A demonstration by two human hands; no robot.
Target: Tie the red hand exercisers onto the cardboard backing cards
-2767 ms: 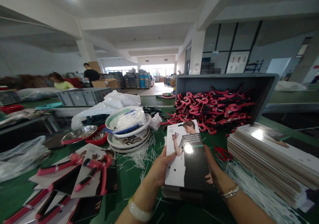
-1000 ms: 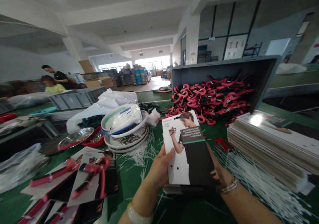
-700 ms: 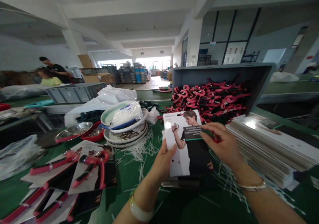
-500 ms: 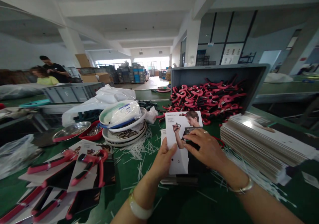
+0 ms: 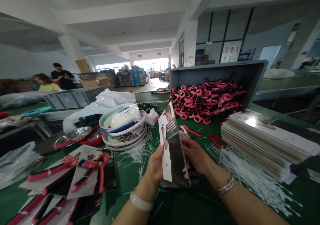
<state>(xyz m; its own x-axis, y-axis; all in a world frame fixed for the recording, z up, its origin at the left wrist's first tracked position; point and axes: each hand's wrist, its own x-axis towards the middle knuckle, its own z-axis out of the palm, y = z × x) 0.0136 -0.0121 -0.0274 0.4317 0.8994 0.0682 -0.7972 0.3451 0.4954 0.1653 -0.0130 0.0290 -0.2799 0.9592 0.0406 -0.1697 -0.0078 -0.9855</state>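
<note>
A printed backing card [image 5: 172, 148] stands tilted in front of me, turned partly edge-on. My left hand [image 5: 155, 164] grips it by the left edge, thumb on the printed face. Behind its right edge is my right hand [image 5: 197, 155], fingers curled; the card hides their tips, and what they may pinch cannot be made out. More cards [image 5: 172, 184] lie stacked below. A pink-and-black hand grip strengthener [image 5: 190, 131] lies just beyond, and red-handled scissors [image 5: 217, 141] are to the right. Loose white cable ties [image 5: 252, 175] spread beside my right forearm.
A grey crate [image 5: 217, 65] on its side spills hand grip strengtheners. At right stands a tall stack of cards [image 5: 257, 145]. Left are stacked trays [image 5: 125, 141], a red bowl [image 5: 92, 136], a metal dish [image 5: 72, 136] and carded strengtheners [image 5: 90, 171]. Two people [image 5: 62, 76] are far left.
The card has turned from face-on to nearly edge-on. My right hand has moved from the card's front to behind its right edge; my left hand keeps its hold.
</note>
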